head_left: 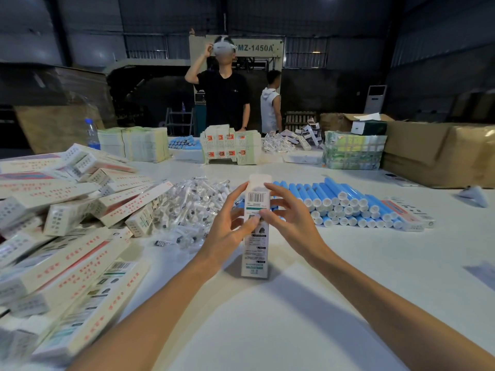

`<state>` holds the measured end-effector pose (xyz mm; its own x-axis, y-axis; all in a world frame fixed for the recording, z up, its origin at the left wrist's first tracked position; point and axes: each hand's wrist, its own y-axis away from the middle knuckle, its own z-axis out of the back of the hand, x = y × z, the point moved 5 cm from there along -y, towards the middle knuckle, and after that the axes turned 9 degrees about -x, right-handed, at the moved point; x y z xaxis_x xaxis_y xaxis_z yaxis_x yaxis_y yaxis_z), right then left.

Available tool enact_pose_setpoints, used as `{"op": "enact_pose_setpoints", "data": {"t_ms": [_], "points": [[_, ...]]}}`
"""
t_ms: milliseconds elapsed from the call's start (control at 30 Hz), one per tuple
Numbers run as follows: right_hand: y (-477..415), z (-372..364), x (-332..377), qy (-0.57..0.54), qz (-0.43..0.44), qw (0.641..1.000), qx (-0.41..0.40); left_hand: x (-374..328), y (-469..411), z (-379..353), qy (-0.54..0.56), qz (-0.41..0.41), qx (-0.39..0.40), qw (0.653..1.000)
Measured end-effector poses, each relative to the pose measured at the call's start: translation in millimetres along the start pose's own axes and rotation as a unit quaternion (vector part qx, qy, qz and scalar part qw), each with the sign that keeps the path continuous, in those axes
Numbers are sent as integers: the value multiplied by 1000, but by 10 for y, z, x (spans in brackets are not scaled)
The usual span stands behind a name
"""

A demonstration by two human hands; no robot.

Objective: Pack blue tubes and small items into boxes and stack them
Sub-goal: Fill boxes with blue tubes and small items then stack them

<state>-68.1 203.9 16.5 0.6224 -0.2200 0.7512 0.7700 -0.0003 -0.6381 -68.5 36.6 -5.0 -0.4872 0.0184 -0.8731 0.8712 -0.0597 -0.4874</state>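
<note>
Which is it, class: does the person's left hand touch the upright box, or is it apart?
Touching. In the head view the left hand lays its thumb on the front of the upright box, with no gap.

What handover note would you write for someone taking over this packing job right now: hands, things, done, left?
The left hand and right hand both hold one white carton, far flap open; contents not visible.
The blue tubes lie stacked at right, the clear sachets heaped left of centre.
Done: closed cartons piled at left, probably packed.
Left: close this carton, stack it, continue.
</note>
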Motion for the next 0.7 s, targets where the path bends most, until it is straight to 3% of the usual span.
{"op": "enact_pose_setpoints", "data": {"t_ms": [167, 267, 400, 567, 700], "points": [[11, 1, -34, -45, -39, 998, 10, 16, -33, 8, -41, -26, 16, 999], [-15, 8, -47, -16, -45, 999, 18, 29, -49, 9, -63, -34, 15, 997], [-26, 53, -93, 8, -71, 997, 33, 53, -22, -17, -58, -11, 20, 998], [-142, 205, -104, -52, -90, 994, -31, 60, -20, -92, -55, 7, 50, 997], [-244, 250, -139, -45, -89, 995, 5, 52, -8, -98, -58, 9, 60, 996]]}}
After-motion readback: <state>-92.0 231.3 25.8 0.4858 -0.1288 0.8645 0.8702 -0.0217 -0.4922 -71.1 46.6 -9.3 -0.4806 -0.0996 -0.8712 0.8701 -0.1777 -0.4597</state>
